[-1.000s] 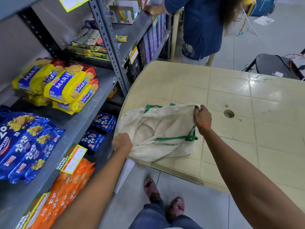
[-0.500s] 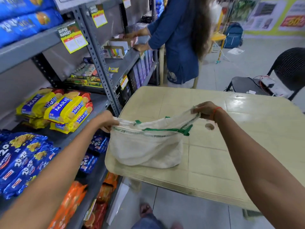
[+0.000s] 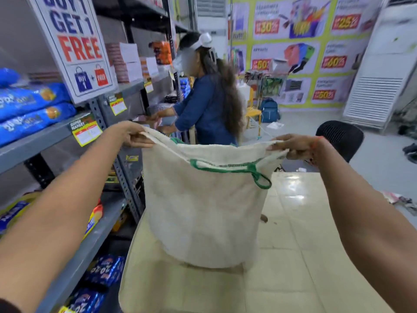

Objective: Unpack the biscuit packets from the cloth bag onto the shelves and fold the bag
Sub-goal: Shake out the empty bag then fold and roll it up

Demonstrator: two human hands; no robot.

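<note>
Left hand (image 3: 133, 137): fingers closed, pinching the top left corner of the cloth bag (image 3: 203, 213) at its rim. Arm reaches forward from the lower left.

Right hand (image 3: 293, 146): fingers closed, pinching the top right corner of the same rim. An orange thread band sits at the wrist. Arm reaches in from the lower right.

Hands are well apart, at about the same height, with the bag's top edge stretched between them and sagging slightly in the middle. The bag hangs straight down from the two grips, broad side toward the camera. Off-white cloth; a green handle (image 3: 243, 170) lies against the near face just below the rim, its loop dangling toward the right. The bag looks flat and slack. Its bottom edge is at or just above the table (image 3: 293, 256); contact cannot be told. Image is motion-blurred.

Table: pale cream top with a tile pattern, directly below and behind the bag.

Left of the bag: grey metal shelves (image 3: 45, 136). Blue biscuit packets (image 3: 31, 109) lie on the upper shelf above the left forearm; yellow packets (image 3: 13, 213) on the shelf below, partly hidden by the arm; dark blue packets (image 3: 106, 269) lower down, near the table's left edge. A "Buy 1 Get 1 Free" sign (image 3: 74, 46) is fixed on the shelf upright.

Beyond the bag: a second person (image 3: 207, 109) in a blue top, hands at the shelves. A black chair (image 3: 338, 136) stands behind the right hand.
</note>
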